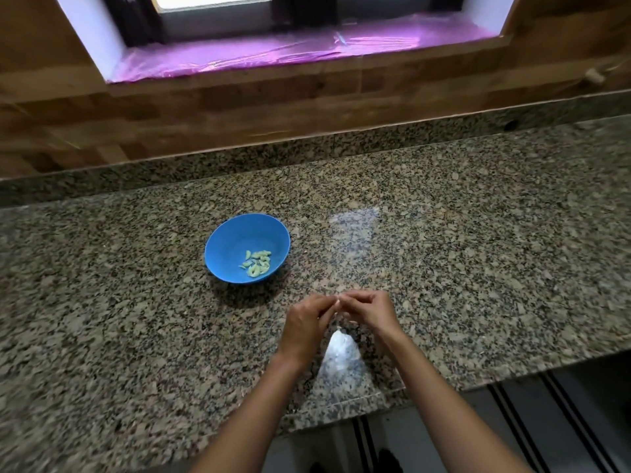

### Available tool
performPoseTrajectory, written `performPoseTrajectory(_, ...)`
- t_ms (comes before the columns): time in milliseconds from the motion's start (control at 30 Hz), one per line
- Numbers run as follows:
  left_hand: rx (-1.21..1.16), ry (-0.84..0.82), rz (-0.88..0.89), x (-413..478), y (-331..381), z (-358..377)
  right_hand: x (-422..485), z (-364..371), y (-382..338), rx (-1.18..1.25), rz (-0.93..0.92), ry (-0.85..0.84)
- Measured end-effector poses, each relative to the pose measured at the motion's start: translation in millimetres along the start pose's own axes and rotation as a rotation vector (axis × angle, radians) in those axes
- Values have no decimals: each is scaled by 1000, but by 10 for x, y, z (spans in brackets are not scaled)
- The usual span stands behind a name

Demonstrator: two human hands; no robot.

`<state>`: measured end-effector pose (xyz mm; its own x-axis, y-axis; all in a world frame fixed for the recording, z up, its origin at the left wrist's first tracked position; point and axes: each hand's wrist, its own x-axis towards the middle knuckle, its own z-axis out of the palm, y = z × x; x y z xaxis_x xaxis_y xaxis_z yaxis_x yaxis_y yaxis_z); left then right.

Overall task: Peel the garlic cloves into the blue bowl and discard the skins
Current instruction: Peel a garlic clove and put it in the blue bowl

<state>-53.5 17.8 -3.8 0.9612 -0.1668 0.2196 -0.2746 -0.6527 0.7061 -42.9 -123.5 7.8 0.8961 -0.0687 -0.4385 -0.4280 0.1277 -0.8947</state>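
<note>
Both forearms [426, 397] reach in from the near edge and come together over the granite counter [478, 233]. At their ends my left hand [304, 326] and right hand [372, 312] meet fingertip to fingertip. The fingers of both are curled, and thumbs and forefingers are pinched on a small pale scrap [338, 302] held between them. It is too small for me to tell whether it is a clove or only skin.

Just below the grip, between my wrists, lies a whitish, see-through patch [339, 351] that widens toward me. A thin pale strand seems to run from it up to my fingertips. I cannot tell whether it is a clear bag or only glare on the stone.

Ahead of the grip and off to its left, well apart from both hands, stands the blue bowl [225, 247], upright on the counter. A small heap of peeled garlic cloves [257, 262] sits in its bottom, on the side nearer my hands.

Straight ahead of the grip, a faint bright reflection [355, 227] shows on the stone. Beyond that rises the wooden wall [239, 107], with a window sill [273, 52] covered in shiny pink film.
</note>
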Motion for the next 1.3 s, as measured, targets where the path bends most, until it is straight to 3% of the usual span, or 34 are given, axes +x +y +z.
performPoseTrajectory(100, 50, 29, 72, -33, 41, 67, 18, -47, 2, 12, 8, -34)
performPoseTrajectory(233, -67, 82, -76, -34, 171, 133, 20, -71, 73, -2, -12, -19)
performPoseTrajectory(300, -168, 33, -239, -24, 188, 160, 21, -83, 115, -33, -27, 10)
performPoseTrajectory(433, -784, -58, -746, -4, 202, 104, 10, -164, 123, -155, -67, 0)
performPoseTrajectory(533, -888, 19, -887, -15, 155, 78, -2, -229, 92, -252, -101, 30)
performPoseTrajectory(633, -529, 46, -778, -19, 39, 69, 13, -318, 51, -637, -223, 99)
performPoseTrajectory(767, -84, -83, -559, 56, -16, 15, 109, -461, 34, -1029, -237, 87)
performPoseTrajectory(867, 96, -141, -492, 144, -31, 6, 134, -506, 28, -1149, -258, 89)
performPoseTrajectory(967, 255, -179, -411, 172, -23, 46, 59, -450, 47, -1306, -461, 139)
performPoseTrajectory(1067, 429, -239, -275, 87, 0, 104, -18, -259, 68, -1127, -614, 23)
performPoseTrajectory(1133, 392, -222, -266, 40, -41, 110, -58, -117, 58, -932, -478, -127)
performPoseTrajectory(1300, -284, -87, -553, -9, -41, 2, 7, -57, 49, -626, -215, -257)
